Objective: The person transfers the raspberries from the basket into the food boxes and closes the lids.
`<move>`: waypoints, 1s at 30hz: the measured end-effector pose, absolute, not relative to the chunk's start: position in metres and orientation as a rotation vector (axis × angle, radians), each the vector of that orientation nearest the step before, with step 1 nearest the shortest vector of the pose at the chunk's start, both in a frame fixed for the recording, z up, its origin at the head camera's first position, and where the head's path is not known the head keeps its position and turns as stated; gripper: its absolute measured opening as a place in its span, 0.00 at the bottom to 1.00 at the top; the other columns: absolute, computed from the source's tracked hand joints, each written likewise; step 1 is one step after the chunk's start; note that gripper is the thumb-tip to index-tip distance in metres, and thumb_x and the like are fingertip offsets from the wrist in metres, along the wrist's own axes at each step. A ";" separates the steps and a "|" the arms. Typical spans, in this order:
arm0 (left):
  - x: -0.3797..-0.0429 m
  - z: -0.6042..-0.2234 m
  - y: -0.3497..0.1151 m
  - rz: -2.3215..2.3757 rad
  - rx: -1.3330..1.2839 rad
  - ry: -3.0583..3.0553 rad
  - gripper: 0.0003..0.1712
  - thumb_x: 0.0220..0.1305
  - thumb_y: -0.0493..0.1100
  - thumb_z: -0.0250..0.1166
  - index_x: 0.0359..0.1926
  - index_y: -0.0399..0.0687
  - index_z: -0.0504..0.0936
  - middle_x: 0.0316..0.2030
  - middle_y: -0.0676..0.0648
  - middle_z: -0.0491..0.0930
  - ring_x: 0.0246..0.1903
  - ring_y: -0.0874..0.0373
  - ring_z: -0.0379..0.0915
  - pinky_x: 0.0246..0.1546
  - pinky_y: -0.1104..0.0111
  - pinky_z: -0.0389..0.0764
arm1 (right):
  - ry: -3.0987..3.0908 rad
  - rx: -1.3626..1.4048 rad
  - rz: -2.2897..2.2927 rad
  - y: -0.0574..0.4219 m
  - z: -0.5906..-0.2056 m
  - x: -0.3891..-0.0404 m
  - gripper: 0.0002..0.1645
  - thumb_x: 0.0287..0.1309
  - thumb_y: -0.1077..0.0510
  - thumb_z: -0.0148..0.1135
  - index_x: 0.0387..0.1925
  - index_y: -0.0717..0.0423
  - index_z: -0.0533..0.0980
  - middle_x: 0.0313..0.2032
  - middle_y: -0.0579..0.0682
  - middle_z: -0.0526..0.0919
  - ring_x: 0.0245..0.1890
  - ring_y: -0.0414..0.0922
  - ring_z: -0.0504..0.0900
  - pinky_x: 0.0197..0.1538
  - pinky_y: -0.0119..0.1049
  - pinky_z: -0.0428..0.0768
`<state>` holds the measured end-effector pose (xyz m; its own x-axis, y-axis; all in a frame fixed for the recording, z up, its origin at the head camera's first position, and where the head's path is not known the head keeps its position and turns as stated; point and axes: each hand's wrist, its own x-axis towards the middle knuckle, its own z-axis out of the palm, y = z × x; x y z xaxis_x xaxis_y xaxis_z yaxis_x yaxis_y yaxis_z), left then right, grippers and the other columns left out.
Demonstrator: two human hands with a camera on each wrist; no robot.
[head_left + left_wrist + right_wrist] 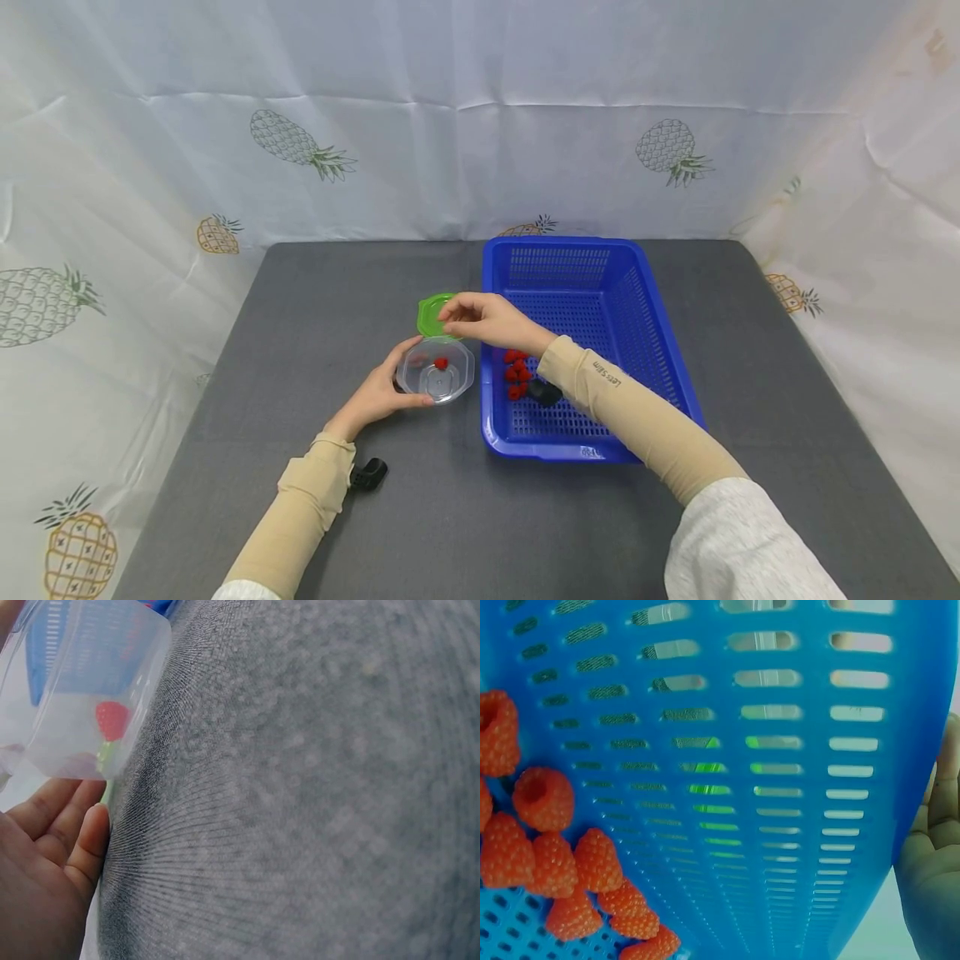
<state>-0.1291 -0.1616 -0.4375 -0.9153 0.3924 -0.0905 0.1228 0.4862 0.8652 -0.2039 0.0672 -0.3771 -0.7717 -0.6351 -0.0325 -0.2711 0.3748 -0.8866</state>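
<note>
My left hand (378, 392) holds a clear plastic container (457, 390) from its left side, thumb near and fingers far. Inside it lies a red raspberry (441, 363), which the left wrist view also shows through the wall. Just beyond the container is a green lid (430, 315) on the table, partly covered by my right hand (487, 321). That hand hovers over the lid with loosely bent fingers and nothing visible in them. Several raspberries (544, 799) sit in the near left part of the blue basket (491, 433), under my right forearm.
A black device (543, 392) shows below my right forearm, over the basket. Another black device (369, 475) is beside my left forearm. The grey table (330, 300) meets a white pineapple-print cloth (465, 167) at its back and sides.
</note>
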 end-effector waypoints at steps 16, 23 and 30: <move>-0.129 -0.437 -0.161 1.418 0.440 2.466 0.54 0.47 0.42 0.74 0.71 0.51 0.52 0.62 0.36 0.69 0.62 0.40 0.64 0.57 0.48 0.67 | 2.269 -0.664 -1.513 0.105 -0.382 -0.209 0.13 0.57 0.50 0.63 0.43 0.49 0.79 0.43 0.49 0.82 0.41 0.43 0.80 0.48 0.41 0.79; -0.130 -0.440 -0.162 1.421 0.460 2.469 0.54 0.47 0.42 0.74 0.71 0.51 0.52 0.62 0.37 0.69 0.62 0.40 0.64 0.56 0.48 0.67 | 2.301 -0.610 -1.522 0.126 -0.391 -0.218 0.16 0.58 0.49 0.62 0.44 0.53 0.78 0.43 0.50 0.81 0.43 0.58 0.77 0.48 0.53 0.76; -0.130 -0.441 -0.162 1.434 0.468 2.462 0.55 0.46 0.41 0.74 0.71 0.49 0.52 0.62 0.37 0.69 0.62 0.40 0.63 0.57 0.48 0.67 | 2.386 -0.522 -1.424 0.143 -0.407 -0.230 0.20 0.60 0.48 0.59 0.49 0.56 0.76 0.47 0.51 0.80 0.45 0.53 0.78 0.49 0.47 0.75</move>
